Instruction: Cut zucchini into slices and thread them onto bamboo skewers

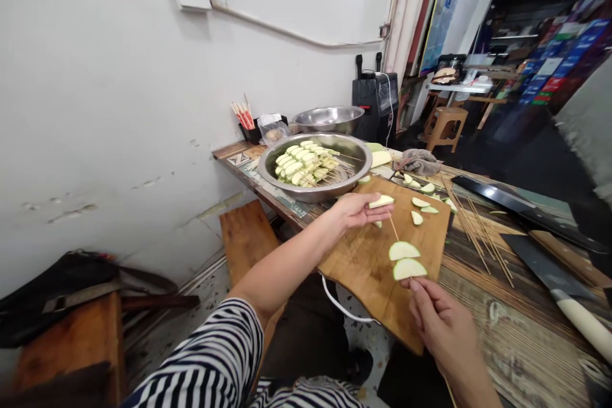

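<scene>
My left hand (361, 209) is closed on a pale zucchini slice (381, 201) with green rind, held over the wooden cutting board (354, 261). Lower right, the fingers of my right hand (440, 315) pinch a thin wooden skewer (393, 227). Two half-round zucchini slices (410, 269) are threaded on it, just above my fingertips. The skewer's tip points up close to the left hand's fingers. Several loose slices (417, 218) lie on the board's far right part. Behind it, a steel bowl (268, 172) holds a pile of skewered slices (306, 162).
A cleaver (540, 261) and a long dark blade (497, 194) lie on the table at right. Bare skewers (471, 229) lie beside the board. A second steel bowl (329, 118), a grey cloth (418, 161) and a black speaker (375, 105) are at the back. A wooden bench (246, 236) stands left.
</scene>
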`<state>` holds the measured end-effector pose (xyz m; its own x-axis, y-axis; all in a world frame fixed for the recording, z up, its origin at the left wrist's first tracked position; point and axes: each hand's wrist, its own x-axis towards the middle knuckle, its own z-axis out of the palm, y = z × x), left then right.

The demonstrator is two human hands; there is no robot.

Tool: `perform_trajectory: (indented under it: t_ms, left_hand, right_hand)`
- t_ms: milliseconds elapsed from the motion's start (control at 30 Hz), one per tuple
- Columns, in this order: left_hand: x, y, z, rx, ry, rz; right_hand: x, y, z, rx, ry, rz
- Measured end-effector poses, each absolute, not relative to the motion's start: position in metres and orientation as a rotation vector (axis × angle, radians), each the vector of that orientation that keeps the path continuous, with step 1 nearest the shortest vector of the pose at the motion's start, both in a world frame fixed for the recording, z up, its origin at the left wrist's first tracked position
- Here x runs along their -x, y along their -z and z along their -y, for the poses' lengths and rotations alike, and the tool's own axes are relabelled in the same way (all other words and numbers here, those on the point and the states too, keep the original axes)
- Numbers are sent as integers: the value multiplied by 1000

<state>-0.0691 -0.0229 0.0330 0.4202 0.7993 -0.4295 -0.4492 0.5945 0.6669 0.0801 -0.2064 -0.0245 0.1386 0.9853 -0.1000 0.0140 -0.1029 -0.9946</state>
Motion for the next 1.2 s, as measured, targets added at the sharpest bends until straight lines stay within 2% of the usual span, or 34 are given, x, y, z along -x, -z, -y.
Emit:
perform_trajectory:
  t_ms: [1200]
  left_hand:
    - [64,-50,38,-655,-809,-876]
  right_hand:
    - [-77,26,205,1347,-1187,1098]
